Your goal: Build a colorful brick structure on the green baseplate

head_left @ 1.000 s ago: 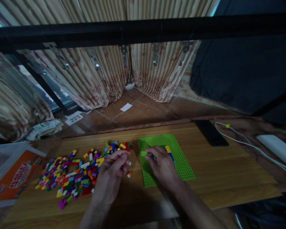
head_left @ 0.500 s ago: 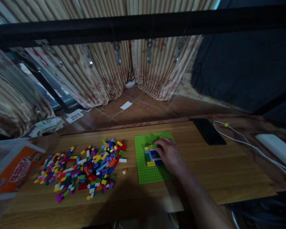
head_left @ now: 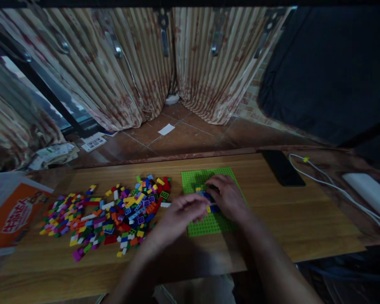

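A green studded baseplate [head_left: 198, 230] lies on the table, and a low build of toy bricks [head_left: 214, 208] in blue, yellow and green sits on it. Over the right side of that build is my right hand [head_left: 227, 195], its bent thumb and fingers closed against the bricks. My left hand [head_left: 188, 210] hovers at the build's left side with fingers curled together, their tips near a yellow brick. Whatever those fingers hold, if anything, is hidden. Both hands cover much of the build. A pile of loose toy bricks [head_left: 126, 211] spreads to the left.
A black phone [head_left: 282, 168] rests at the table's [head_left: 307, 219] right, beside a white cable [head_left: 331, 182] and a white power bank-like block [head_left: 369, 196]. At the far left stands a clear plastic container with an orange label [head_left: 17, 215]. Striped curtains [head_left: 202, 84] hang behind.
My left hand has come into view from below and reached the build's left side. The right hand stays at the bricks. The head view has tilted down, so the background sits higher.
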The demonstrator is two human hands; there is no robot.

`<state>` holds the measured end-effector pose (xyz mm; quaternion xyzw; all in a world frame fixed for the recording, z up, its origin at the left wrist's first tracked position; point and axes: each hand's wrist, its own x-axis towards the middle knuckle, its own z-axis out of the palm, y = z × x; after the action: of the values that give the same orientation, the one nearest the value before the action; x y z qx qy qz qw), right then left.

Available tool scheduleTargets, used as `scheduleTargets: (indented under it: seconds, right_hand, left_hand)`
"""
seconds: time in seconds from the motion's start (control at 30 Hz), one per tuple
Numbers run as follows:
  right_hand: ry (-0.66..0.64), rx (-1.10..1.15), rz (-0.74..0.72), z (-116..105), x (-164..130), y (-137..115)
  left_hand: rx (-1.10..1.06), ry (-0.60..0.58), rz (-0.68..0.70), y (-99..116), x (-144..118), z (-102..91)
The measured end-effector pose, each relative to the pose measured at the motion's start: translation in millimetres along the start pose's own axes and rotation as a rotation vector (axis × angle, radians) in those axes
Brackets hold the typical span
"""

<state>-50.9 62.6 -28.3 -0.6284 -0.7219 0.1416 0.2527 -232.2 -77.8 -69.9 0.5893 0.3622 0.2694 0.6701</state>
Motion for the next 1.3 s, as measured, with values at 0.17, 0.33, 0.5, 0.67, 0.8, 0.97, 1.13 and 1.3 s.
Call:
scheduleTargets:
  seconds: [0.17,0.33,0.5,0.67,0.8,0.97,1.13,1.3]
  right_hand:
    - [0.002,0.006,0.006,0.4,-0.6,-1.9]
    - [0.043,0.003,0.023,1.6,-0.6,-3.7]
    - [0.057,0.023,0.027,1.9,-0.4,-4.2]
    - [0.045,0.057,0.045,2.1,1.2,-2.9]
    - [0.046,0.084,0.051,3.0,2.7,-0.8]
    - [0.042,0.108,0.049,3.8,4.8,1.7]
    - [0.034,0.112,0.096,4.2,7.5,1.3]
    - [0.006,0.1,0.123,4.5,7.7,0.6]
  left_hand:
    - [0.055,0.454,0.154,86.0,112.6,-86.5]
    - [0.166,0.537,0.208,65.4,142.0,-94.8]
    - [0.331,0.506,0.154,58.2,150.8,-85.4]
    - [0.405,0.527,0.132,65.3,150.2,-79.2]
    - [0.398,0.56,0.122,65.0,152.2,-74.6]
    - [0.399,0.561,0.124,64.3,155.2,-74.6]
    - [0.435,0.551,0.141,62.6,156.4,-75.8]
    - [0.486,0.539,0.17,64.8,153.1,-72.9]
